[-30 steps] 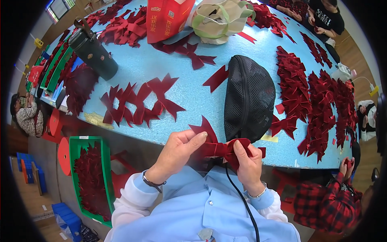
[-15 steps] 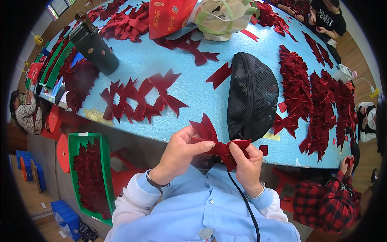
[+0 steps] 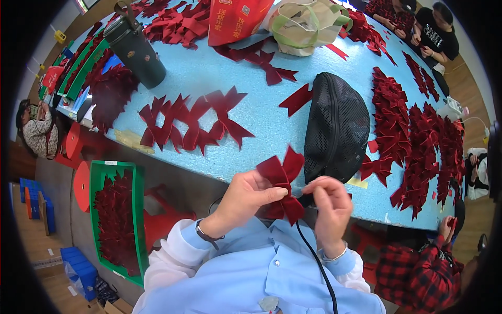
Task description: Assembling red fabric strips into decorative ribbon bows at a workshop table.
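My left hand (image 3: 252, 198) pinches a dark red velvet bow (image 3: 282, 170) by its middle, thumb on top, just over the table's near edge. The bow stands turned, with one end pointing up and a loop hanging down. To the right of it, my right hand (image 3: 331, 206) is closed, thumb against curled fingers; whether a small piece sits in the pinch cannot be made out. Right behind this hand lies a black mesh zip case (image 3: 337, 125). Several finished-looking red bows (image 3: 194, 124) lie in an overlapping row farther left, and a single red ribbon piece (image 3: 296, 100) lies beside the case.
Heaps of red bows (image 3: 389, 120) cover the right of the blue table (image 3: 266, 123). A dark flask (image 3: 137, 49), a red bag (image 3: 232, 21) and a cream bag (image 3: 303, 26) stand toward the back. A green crate (image 3: 140, 225) of bows is at lower left. Other people sit around.
My right hand has let go of the bow and moved slightly right. The left hand keeps the bow, which has turned from lying sideways to upright. The view has shifted a little.
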